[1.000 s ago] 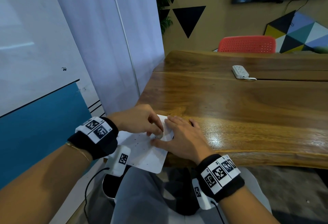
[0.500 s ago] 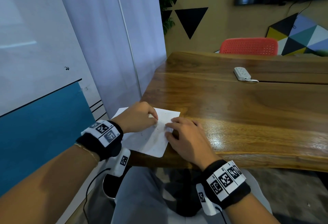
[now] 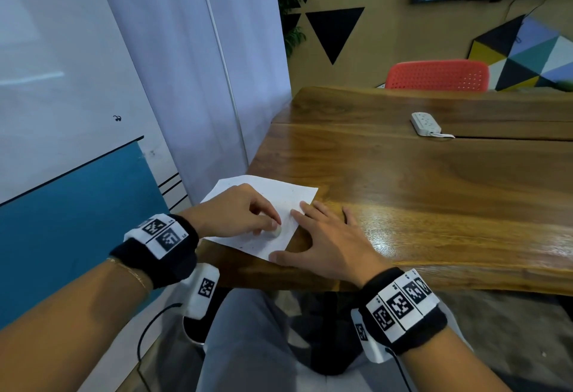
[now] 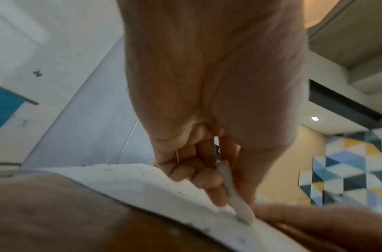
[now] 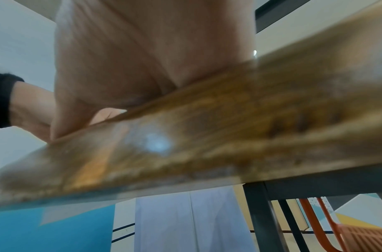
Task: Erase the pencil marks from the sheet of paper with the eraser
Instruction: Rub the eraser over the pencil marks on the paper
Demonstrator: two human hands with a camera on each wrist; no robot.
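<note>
A white sheet of paper (image 3: 273,205) (image 4: 142,184) lies at the near left corner of the wooden table (image 3: 418,190), speckled with small dark crumbs. My left hand (image 3: 248,218) (image 4: 207,170) pinches a small white eraser (image 3: 277,231) (image 4: 235,201) and presses its end onto the sheet. My right hand (image 3: 328,236) lies flat with fingers spread, fingertips and thumb on the sheet's right edge. The right wrist view shows only my palm (image 5: 142,59) on the blurred table edge (image 5: 207,136).
A white power strip (image 3: 426,124) lies far back on the table. A red chair (image 3: 437,76) stands behind the table. White curtains (image 3: 201,66) and a white-and-blue wall (image 3: 62,143) are to the left. My lap (image 3: 248,345) sits below the table edge.
The sheet has shifted back fully onto the table from overhanging its edge. My left hand with the eraser now sits nearer the sheet's near right part, and my right hand has spread flatter.
</note>
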